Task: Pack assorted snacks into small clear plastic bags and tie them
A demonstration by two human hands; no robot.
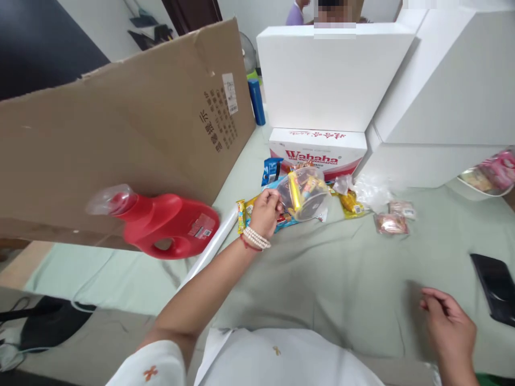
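My left hand (265, 212), with a bead bracelet on the wrist, is stretched forward and grips the rim of a clear plastic bag (304, 194) holding several snack packets, one of them yellow. The bag is tipped on its side over a pile of loose snack wrappers (281, 217) on the pale green table (322, 279). My right hand (453, 327) hovers low at the near right, fingers loosely curled and holding nothing, close to a black phone (497, 287).
A red detergent jug (169, 225) lies on its side at the left in front of a large cardboard sheet (120, 134). White foam boxes (333, 75) and a Wahaha carton (317, 153) stand behind the snacks. Small pink packets (392, 222) lie to the right. Another person sits beyond the boxes.
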